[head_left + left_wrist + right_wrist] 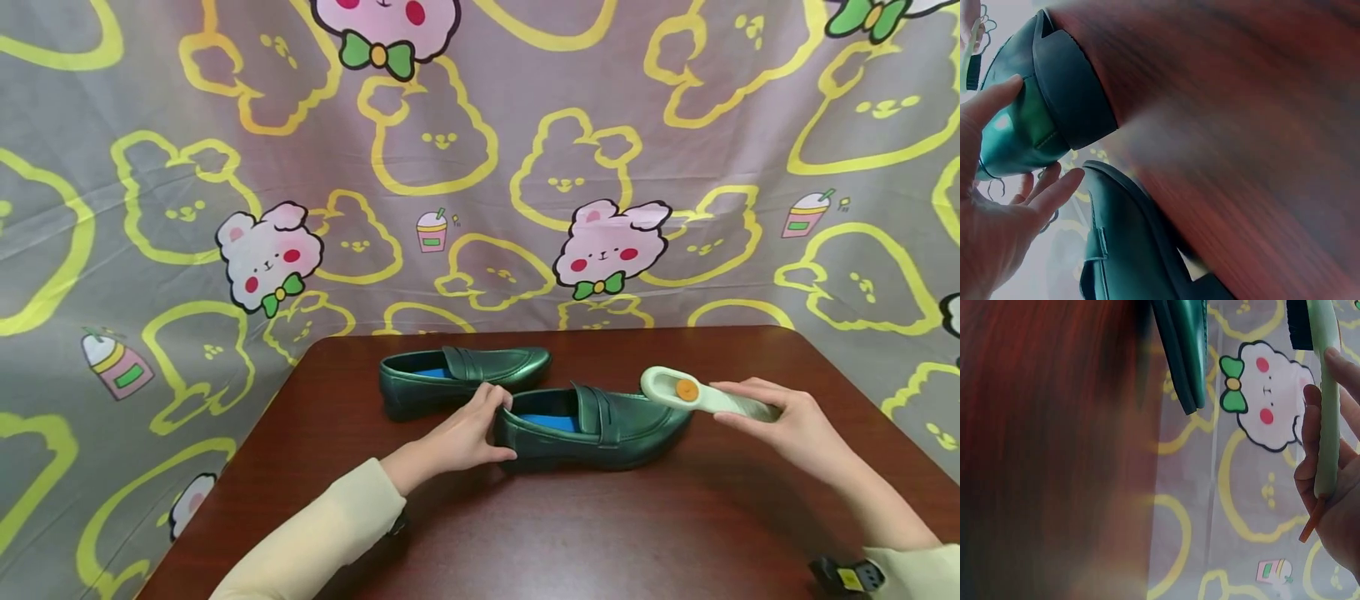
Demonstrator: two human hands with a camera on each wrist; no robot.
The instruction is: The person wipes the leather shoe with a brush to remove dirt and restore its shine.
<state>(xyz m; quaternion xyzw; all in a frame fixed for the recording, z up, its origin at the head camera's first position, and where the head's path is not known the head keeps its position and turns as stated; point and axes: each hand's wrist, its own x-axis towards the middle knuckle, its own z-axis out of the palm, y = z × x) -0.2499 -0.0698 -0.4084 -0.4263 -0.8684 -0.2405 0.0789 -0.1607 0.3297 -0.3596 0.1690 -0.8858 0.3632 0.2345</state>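
Observation:
My left hand point(467, 433) grips the heel of the nearer dark green loafer point(637, 429), thumb on the near side and fingers on the far side. In the left wrist view, its thumb lies against the shiny heel point(1022, 125) above the dark sole. My right hand point(802, 425) holds a pale green brush point(708, 398) with an orange button point(686, 389). The brush head is over the loafer's toe; dark bristles point(1300, 325) show in the right wrist view. Behind stands the matching loafer point(498, 367), toe to the right. Both loafers have blue insoles.
The loafers are on a dark reddish-brown table point(525, 533) with rounded far corners. Beyond its far edge hangs a grey cloth point(480, 125) printed with yellow outlines and cartoon animals. The far loafer stands close behind my left hand.

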